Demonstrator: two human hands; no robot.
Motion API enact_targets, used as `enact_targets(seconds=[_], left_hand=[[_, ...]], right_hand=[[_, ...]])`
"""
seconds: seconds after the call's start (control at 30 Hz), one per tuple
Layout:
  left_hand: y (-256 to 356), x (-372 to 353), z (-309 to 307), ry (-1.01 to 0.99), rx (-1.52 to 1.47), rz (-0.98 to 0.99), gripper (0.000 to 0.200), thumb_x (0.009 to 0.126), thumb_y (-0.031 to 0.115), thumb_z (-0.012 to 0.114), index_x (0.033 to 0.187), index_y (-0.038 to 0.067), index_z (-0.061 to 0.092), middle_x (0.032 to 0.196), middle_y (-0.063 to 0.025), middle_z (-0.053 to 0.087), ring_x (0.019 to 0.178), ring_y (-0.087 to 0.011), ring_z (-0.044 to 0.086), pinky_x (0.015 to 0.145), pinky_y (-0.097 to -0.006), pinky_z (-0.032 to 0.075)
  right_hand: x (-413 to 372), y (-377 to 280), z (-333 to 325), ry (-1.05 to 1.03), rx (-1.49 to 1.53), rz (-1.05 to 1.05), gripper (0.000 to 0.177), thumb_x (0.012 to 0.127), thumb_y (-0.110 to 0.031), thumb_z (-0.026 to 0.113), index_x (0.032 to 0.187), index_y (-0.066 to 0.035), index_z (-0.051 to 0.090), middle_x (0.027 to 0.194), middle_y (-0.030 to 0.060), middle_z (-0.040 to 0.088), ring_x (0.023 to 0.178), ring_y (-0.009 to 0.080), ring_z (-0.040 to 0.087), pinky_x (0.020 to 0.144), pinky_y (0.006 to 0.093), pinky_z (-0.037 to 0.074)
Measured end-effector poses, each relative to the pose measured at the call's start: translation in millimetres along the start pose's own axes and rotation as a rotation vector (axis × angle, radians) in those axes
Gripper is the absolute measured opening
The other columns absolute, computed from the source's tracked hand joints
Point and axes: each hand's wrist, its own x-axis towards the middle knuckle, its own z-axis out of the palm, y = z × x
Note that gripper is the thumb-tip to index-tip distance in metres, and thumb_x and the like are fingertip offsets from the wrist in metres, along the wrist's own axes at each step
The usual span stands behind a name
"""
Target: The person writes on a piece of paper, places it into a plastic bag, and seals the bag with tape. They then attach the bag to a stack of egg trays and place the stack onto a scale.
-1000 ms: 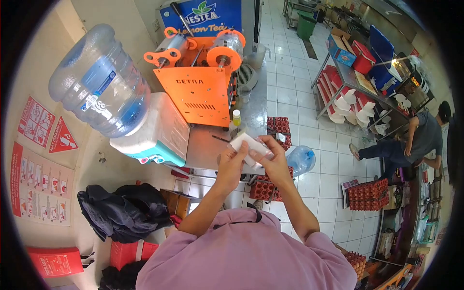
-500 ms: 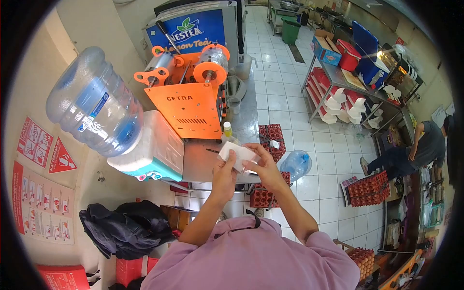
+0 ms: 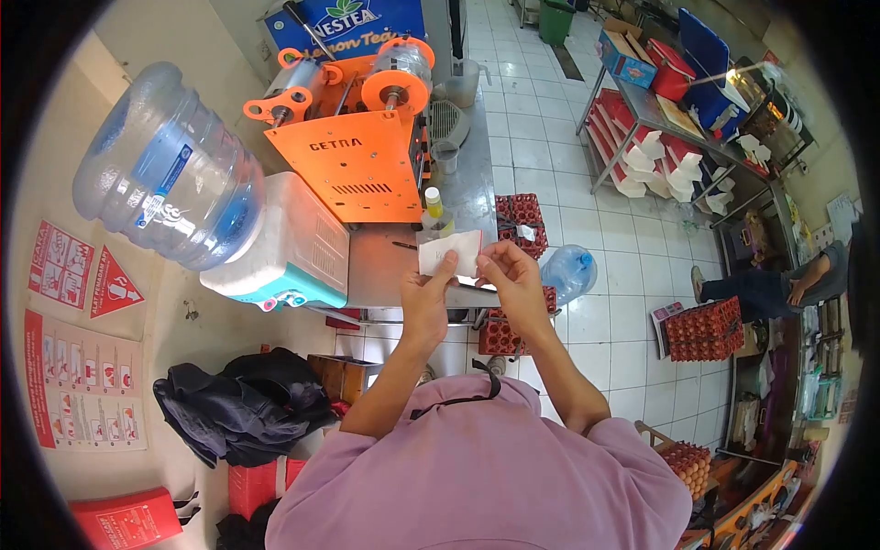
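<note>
A small white paper packet [image 3: 442,249], perhaps in thin clear plastic with a reddish right edge, is held up in front of me. My left hand [image 3: 426,302] grips it from below, thumb lying on its face. At its right edge, my right hand [image 3: 513,286] pinches with thumb and forefinger, the other fingers curled. Just beyond the packet, a bottle with a yellow cap [image 3: 434,206] stands on the metal counter [image 3: 376,266]. A dark pen [image 3: 404,245] lies on the counter left of the packet.
An orange sealing machine [image 3: 344,174] stands behind the bottle, beside a water dispenser [image 3: 275,234]. Red egg trays [image 3: 521,220] and a big plastic water bottle [image 3: 569,273] stand to the right on the floor. Farther right, another person [image 3: 816,275] is bending.
The white packet has turned flatter toward me, and my right hand has shifted to its right edge. My view has tilted down slightly. The other person has bent lower.
</note>
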Motion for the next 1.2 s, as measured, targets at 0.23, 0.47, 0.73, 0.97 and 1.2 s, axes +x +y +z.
enact_targets(seconds=[0.23,0.47,0.73,0.97,1.2], left_hand=[[35,2,8,-0.012,0.431,0.240,0.019,0.093,0.014,0.072,0.105,-0.001,0.070,0.092,-0.0070,0.071,0.090,-0.0105,0.065,0.078,-0.0249,0.051],[30,11,-13,-0.181,0.380,0.071,0.017,0.092,0.012,0.072,0.102,-0.001,0.071,0.086,-0.0031,0.070,0.078,-0.0057,0.062,0.068,-0.0207,0.048],[22,11,-10,-0.114,0.398,0.143,0.013,0.094,0.011,0.071,0.101,0.000,0.070,0.086,-0.0010,0.069,0.074,-0.0029,0.058,0.063,-0.0180,0.042],[20,9,-6,-0.092,0.349,0.197,0.011,0.093,0.008,0.070,0.100,0.000,0.069,0.088,-0.0014,0.068,0.077,-0.0056,0.059,0.072,-0.0224,0.047],[11,8,-8,-0.089,0.374,0.263,0.010,0.093,0.008,0.071,0.099,0.001,0.069,0.086,0.0011,0.066,0.074,-0.0031,0.055,0.067,-0.0196,0.042]], right_hand=[[10,-5,-14,-0.183,-0.267,-0.029,0.010,0.095,-0.007,0.064,0.100,0.001,0.061,0.086,0.0012,0.063,0.076,0.0067,0.058,0.069,0.0239,0.049],[18,-10,-13,-0.205,-0.338,-0.131,0.013,0.094,-0.008,0.066,0.101,0.002,0.064,0.085,0.0032,0.066,0.077,0.0059,0.059,0.067,0.0234,0.048],[20,5,-9,-0.146,-0.310,-0.156,0.014,0.093,-0.011,0.069,0.098,0.001,0.064,0.083,0.0003,0.066,0.074,0.0036,0.057,0.062,0.0215,0.045],[16,-6,2,-0.129,-0.183,-0.138,0.013,0.092,-0.010,0.070,0.097,0.001,0.065,0.087,0.0011,0.066,0.082,0.0039,0.058,0.069,0.0219,0.047],[12,-10,1,-0.120,-0.278,-0.202,0.014,0.091,-0.009,0.070,0.096,0.003,0.064,0.090,0.0035,0.066,0.089,0.0076,0.062,0.083,0.0265,0.053]])
